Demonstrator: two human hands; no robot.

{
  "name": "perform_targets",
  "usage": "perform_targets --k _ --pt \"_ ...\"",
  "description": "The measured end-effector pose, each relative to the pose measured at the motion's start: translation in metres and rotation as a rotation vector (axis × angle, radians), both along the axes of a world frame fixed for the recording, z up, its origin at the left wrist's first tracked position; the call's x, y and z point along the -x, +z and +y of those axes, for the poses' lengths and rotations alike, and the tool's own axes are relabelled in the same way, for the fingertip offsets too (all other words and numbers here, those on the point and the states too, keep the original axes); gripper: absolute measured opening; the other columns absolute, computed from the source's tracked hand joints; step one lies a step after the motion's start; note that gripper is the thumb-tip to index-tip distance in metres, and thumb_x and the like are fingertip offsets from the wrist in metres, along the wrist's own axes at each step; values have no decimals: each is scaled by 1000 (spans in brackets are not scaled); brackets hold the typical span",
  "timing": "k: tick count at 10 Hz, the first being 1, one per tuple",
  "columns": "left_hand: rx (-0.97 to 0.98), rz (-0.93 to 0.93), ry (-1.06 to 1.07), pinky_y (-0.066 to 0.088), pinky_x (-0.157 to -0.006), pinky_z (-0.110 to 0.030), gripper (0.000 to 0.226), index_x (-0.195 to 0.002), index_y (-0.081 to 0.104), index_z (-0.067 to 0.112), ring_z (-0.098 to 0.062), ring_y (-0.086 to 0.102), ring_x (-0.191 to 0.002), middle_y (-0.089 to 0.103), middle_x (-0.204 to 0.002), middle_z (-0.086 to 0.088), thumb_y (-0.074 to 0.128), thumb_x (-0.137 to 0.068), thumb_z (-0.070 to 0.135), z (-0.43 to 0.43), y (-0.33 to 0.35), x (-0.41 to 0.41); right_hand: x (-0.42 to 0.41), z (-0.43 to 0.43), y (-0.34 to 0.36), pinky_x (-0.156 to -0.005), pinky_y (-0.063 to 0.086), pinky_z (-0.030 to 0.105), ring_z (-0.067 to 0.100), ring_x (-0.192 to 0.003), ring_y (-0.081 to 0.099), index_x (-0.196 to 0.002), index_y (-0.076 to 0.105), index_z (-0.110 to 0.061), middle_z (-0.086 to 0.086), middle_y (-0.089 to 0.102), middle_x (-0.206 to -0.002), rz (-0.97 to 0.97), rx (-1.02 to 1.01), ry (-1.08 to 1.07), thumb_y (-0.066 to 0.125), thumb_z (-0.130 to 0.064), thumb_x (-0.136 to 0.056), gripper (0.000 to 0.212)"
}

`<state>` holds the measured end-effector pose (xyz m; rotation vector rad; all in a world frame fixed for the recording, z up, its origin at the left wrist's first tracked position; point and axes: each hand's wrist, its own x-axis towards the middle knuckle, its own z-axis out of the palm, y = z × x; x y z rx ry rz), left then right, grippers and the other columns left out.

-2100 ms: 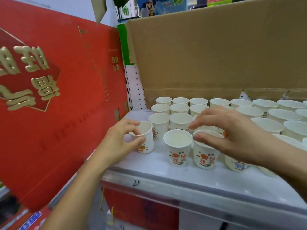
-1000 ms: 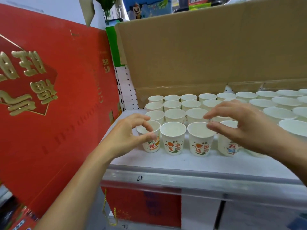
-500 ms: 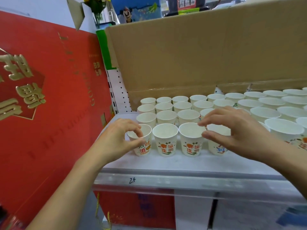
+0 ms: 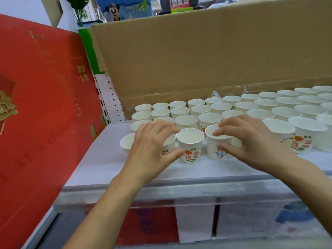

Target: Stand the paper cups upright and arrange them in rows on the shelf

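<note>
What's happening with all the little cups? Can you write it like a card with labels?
Place: white shelf, cardboard box behind it, red box on the left.
Cups: paper cups upright, in rows.
Left hand: curled round the second front cup.
Right hand: pinches the blue-print cup, fingers on its rim, thumb on its front.
Between hands: one orange-print cup.
</note>
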<state>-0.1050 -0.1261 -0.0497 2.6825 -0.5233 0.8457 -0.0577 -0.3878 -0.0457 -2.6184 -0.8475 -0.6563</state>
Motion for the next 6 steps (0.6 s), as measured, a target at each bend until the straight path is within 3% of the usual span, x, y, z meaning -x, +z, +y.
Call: perform_targets --k 2,3,4,5,6 --pt "-19 -52 -12 26 -112 -39 51 -126 57 30 -13 40 -131 54 -134 9 65 -81 52 -2 -2 -6 6 7 -9 -89 37 40 24 -113 53 -111 68 -29 -4 63 -118 -69 -11 -41 71 -33 -82 29" --pt "78 -122 -38 33 -109 -38 49 -125 58 25 -13 43 -128 55 -133 7 67 -82 46 -8 -2 5 14 -1 -14 -90 38 41 25 -118 51 -122 62 -29 -2 58 -128 -111 -64 -102 68 -35 -83 40" --pt "271 -190 -82 37 -104 -27 43 -124 58 23 -7 48 -123 57 -127 10 63 -85 40 -16 -9 28 21 -19 -20 -92 42 46 28 -119 51 -128 57 -26 3 54 -133 -125 -163 -182 66 -32 -84 44" --pt "486 -228 -177 43 -87 -13 31 -115 63 21 -6 58 -101 62 -109 11 60 -86 33 -29 -30 69 23 -41 -24 -92 43 46 31 -116 51 -130 56 -20 7 55 -132 -115 -268 -287 65 -23 -85 46" --pt "557 -73 -114 40 -66 -1 27 -93 71 33 3 59 -66 63 -73 21 73 -67 41 -41 -82 88 23 -54 -23 -93 43 45 31 -117 51 -127 59 -19 7 57 -130 -81 -261 -320 66 -20 -86 42"
